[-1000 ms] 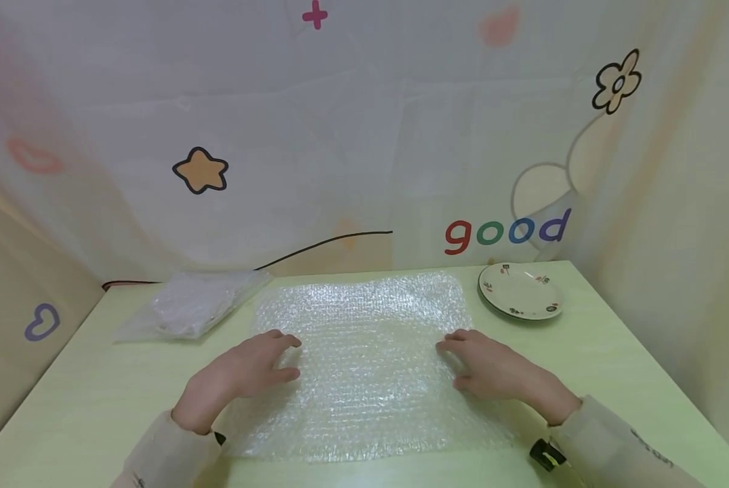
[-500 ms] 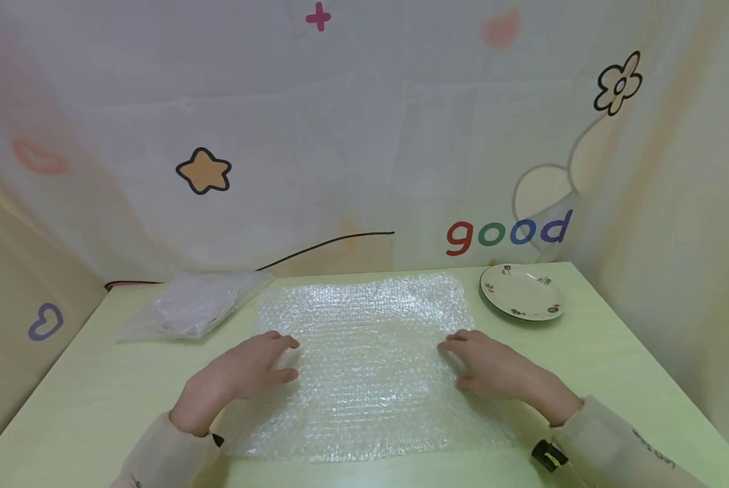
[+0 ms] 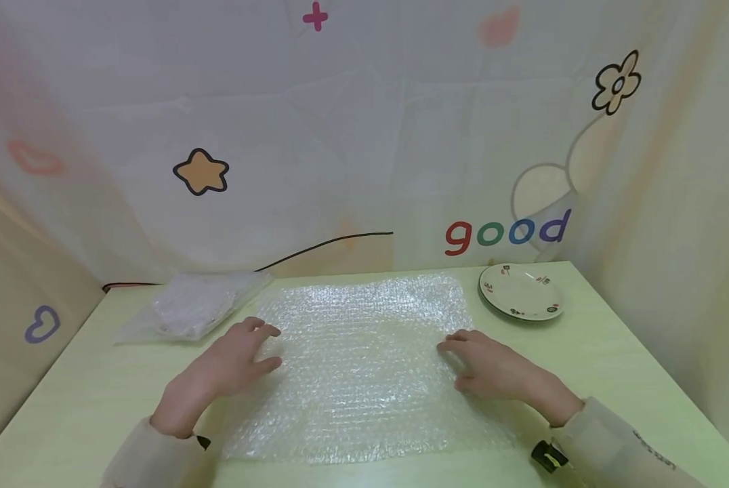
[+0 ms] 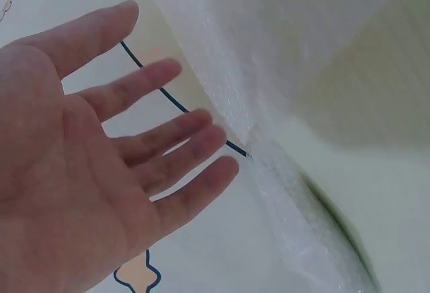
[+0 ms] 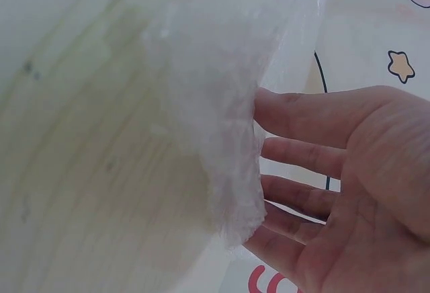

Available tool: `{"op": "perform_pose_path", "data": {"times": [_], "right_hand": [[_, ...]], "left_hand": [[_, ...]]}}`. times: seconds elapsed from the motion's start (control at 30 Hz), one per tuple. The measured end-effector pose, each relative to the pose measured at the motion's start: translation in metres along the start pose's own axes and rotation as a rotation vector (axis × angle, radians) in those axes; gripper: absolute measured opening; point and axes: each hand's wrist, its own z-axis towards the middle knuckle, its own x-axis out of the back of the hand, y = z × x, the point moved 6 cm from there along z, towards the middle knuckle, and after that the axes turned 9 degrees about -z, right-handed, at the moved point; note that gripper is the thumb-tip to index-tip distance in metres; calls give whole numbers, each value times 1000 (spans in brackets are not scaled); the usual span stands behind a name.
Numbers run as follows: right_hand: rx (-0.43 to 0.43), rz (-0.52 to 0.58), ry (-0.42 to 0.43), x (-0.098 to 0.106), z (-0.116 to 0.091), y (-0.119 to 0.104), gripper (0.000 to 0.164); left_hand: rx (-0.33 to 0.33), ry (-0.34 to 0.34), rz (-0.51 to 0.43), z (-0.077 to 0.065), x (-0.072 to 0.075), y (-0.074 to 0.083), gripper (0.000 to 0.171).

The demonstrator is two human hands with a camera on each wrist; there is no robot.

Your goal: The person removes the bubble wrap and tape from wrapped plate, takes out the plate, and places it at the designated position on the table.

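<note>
A clear sheet of bubble wrap [image 3: 364,379] lies spread flat over the middle of the table. My left hand [image 3: 227,362] hovers at its left side, thumb and fingers apart; the left wrist view shows the palm and spread fingers of this left hand [image 4: 114,152] with nothing in them. At the opposite side is my right hand [image 3: 495,366], its fingertips right at the sheet's edge. In the right wrist view, the fingers of the right hand [image 5: 336,172] extend loosely along the rim of the bubble wrap [image 5: 228,172], not curled round it.
At the back right of the table [image 3: 608,379] sit stacked round plates [image 3: 519,291] with small printed motifs. A clear plastic bag [image 3: 194,305] with folded wrapping inside lies at the back left. A printed curtain [image 3: 316,135] hangs behind and along both sides.
My left hand has shifted left and slightly away from me, off toward the sheet's left edge. The right hand stays where it was, and the bubble wrap lies as before.
</note>
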Motion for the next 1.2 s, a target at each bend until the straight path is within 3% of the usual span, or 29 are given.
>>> {"op": "perform_pose_path", "data": {"times": [0.1, 0.27, 0.47, 0.7, 1.03, 1.2], "right_hand": [[-2, 0, -2, 0, 1, 0, 55], [0, 0, 2, 0, 1, 1, 55], [1, 3, 5, -1, 1, 2, 55], [9, 6, 17, -1, 1, 2, 54], [7, 10, 18, 0, 1, 1, 54], [12, 17, 20, 0, 1, 0, 54]], "left_hand": [[42, 54, 19, -3, 5, -8, 49], [187, 111, 7, -5, 14, -25, 55], [305, 99, -4, -9, 22, -44, 62], [344, 32, 15, -14, 23, -59, 69], [400, 16, -1, -16, 24, -77, 79], [392, 19, 14, -16, 24, -79, 79]]}}
